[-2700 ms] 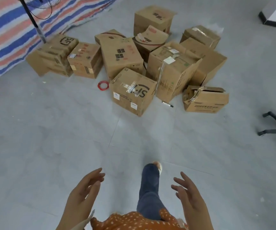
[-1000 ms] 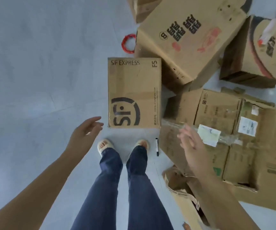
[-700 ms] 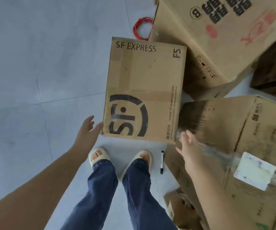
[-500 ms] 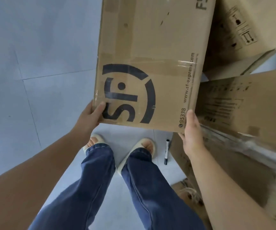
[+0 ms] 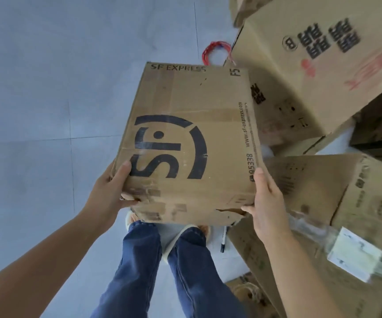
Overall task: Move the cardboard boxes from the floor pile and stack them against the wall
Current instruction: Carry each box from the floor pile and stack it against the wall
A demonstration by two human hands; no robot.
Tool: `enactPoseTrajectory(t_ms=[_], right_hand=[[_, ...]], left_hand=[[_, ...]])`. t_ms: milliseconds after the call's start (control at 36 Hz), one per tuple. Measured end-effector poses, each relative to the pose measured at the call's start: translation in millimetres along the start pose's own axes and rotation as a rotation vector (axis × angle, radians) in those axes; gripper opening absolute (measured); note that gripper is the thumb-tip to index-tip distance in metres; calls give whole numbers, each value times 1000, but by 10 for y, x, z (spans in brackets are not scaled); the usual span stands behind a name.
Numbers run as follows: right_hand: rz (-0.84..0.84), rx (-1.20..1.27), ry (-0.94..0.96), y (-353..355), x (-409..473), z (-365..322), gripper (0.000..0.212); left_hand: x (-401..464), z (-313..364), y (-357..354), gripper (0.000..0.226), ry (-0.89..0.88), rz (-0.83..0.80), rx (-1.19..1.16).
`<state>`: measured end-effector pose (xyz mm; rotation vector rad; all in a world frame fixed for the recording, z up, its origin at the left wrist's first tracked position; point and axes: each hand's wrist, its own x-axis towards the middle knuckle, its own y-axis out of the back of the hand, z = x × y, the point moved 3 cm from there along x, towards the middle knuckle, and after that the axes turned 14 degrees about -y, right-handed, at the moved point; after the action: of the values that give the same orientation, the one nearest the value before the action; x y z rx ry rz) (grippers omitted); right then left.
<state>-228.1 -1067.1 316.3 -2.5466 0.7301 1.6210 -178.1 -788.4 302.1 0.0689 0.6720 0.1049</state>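
Both hands, left hand (image 5: 109, 193) and right hand (image 5: 265, 200), squeeze the SF box (image 5: 185, 145) by its near corners, mid-frame, so it will not slip while lifted

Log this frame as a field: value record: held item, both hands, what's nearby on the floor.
held item: SF Express box, logo face up, near bottom edge torn
left hand: left hand grips the box's near left corner, thumb on top
right hand: right hand grips the near right corner, thumb on top
box state: tilted, near end raised in front of the person's legs; far end contact with the floor cannot be told
pile: large printed box beyond, labelled box to the right
floor items: red wire coil, black pen
floor: grey tiles
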Motion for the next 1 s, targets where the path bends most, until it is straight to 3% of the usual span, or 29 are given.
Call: enactPoseTrajectory(t_ms=[83, 278, 528, 611, 750, 1000], right_hand=[[-21, -31, 18, -63, -462, -306, 17], [-105, -109, 96, -170, -1582, -842, 44], [-289, -129, 242, -150, -2772, -1180, 44], [-368, -172, 303, -195, -3101, -1259, 67], [-445, -259, 400, -414, -3529, -1336, 38], [-660, -417, 490, -1415, -4218, -1272, 34]], left_hand=[[-384, 330, 217, 36, -19, 38, -13], [-1330, 1181, 702, 27, -83, 181, -100], [-2541, 1908, 1212, 29, -305, 244, -55], [-2903, 2022, 1347, 29, -350, 332, -58], [-3381, 2122, 1615, 26, -386, 505, -249], [-3755, 2114, 2589, 23, -468, 683, -398]])
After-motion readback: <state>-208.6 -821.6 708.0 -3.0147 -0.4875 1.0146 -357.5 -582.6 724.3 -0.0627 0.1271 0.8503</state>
